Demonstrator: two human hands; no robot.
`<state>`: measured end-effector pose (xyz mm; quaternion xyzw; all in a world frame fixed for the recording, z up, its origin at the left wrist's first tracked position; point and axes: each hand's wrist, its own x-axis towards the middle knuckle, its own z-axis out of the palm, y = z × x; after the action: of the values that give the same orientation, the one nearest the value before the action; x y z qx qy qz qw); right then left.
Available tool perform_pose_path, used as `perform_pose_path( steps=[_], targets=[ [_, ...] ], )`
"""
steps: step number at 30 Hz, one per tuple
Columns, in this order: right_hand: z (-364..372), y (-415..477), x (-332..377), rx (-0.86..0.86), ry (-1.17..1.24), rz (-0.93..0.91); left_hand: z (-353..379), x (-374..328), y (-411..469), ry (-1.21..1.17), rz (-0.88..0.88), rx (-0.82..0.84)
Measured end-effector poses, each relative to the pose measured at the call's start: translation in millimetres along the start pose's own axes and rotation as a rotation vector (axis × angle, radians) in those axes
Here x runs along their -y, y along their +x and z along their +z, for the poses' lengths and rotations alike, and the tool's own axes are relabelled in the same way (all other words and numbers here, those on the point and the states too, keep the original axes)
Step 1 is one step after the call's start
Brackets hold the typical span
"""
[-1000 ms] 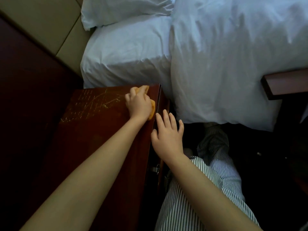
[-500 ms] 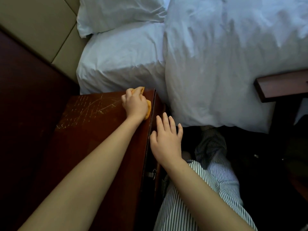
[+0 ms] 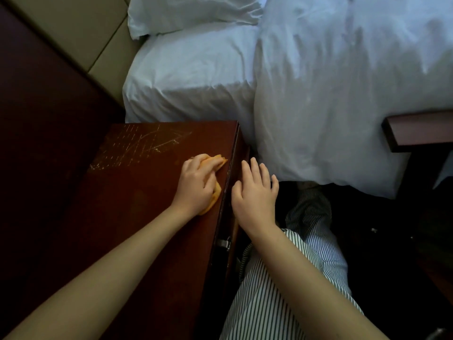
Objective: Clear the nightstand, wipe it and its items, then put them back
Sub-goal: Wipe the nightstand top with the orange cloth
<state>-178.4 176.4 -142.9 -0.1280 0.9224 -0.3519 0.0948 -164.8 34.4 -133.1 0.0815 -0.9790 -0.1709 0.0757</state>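
Note:
The dark red wooden nightstand (image 3: 137, 204) fills the lower left, its top bare and scratched near the far edge. My left hand (image 3: 196, 185) presses an orange cloth (image 3: 215, 190) onto the top near its right edge, fingers curled over the cloth. My right hand (image 3: 255, 192) lies with straight fingers against the nightstand's right side, just beyond the edge, holding nothing.
A bed with a white duvet (image 3: 343, 94) and pillow (image 3: 186, 13) lies beyond and to the right. A metal latch (image 3: 224, 242) shows on the nightstand's side. My striped trouser leg (image 3: 282, 290) is below. A dark wooden ledge (image 3: 421, 131) juts in at right.
My left hand has drawn the cloth back toward me along the right edge of the top, away from the far corner. My right hand has stayed at the side.

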Motion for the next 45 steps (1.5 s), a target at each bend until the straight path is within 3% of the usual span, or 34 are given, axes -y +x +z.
perform_pose_path(
  steps=[6,10,17,20,23,28,34,37,45],
  targets=[
    [2.2,-8.4,6.5,0.088,-0.033,-0.147,-21.0,38.5,-21.6,0.026,-0.288,-0.105],
    [8.7,-8.1,12.7,0.087,-0.036,-0.182,-7.6,16.2,6.8,0.055,-0.507,-0.211],
    [21.9,-13.0,31.9,0.021,-0.027,-0.194,-6.9,11.0,-23.1,-0.014,-0.059,-0.04],
    [27.7,-14.5,35.8,0.046,-0.082,-0.243,-24.4,41.2,-56.5,-0.008,0.008,0.006],
    [29.4,-12.4,38.1,0.008,-0.079,-0.273,-46.1,90.1,-81.0,0.0,-0.134,-0.029],
    [37.9,-9.4,45.9,-0.071,-0.112,-0.286,-78.9,162.0,-78.1,0.075,-0.568,-0.199],
    [58.7,-12.2,74.5,-0.031,-0.291,-0.415,-71.7,164.0,-41.6,0.113,-0.77,-0.286],
    [67.4,-10.0,74.2,0.049,-0.42,-0.462,-67.2,155.0,-26.7,0.09,-0.703,-0.253],
    [68.7,-7.2,71.4,0.074,-0.46,-0.449,-66.6,155.0,-66.7,0.03,-0.258,-0.099]
  ],
)
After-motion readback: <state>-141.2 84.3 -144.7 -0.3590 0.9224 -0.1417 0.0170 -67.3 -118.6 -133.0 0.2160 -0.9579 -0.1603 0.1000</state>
